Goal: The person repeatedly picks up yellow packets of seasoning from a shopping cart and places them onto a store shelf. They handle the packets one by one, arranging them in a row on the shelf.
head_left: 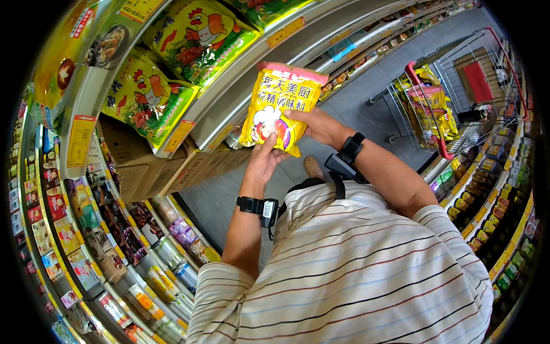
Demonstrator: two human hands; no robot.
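Note:
A yellow seasoning bag (274, 94) with a pink top strip and a cartoon chef is held up in front of me, its printed face toward me. My left hand (264, 159) grips its lower edge, thumb on the front. At the bag's right side, my right hand (322, 127) pinches it with the thumb over the front; the other fingers are mostly hidden behind. Just beyond the bag runs a metal shelf edge (229, 109). Larger yellow-green bags with a cartoon chicken (150, 94) lie on the shelf to the left.
A wire shopping cart (427, 123) with red handles stands at the right, holding several yellow and pink bags (431, 100). Cardboard boxes (143, 163) sit under the left shelf. Shelves of packets (109, 246) curve along the left, and shelves of jars (487, 195) along the right.

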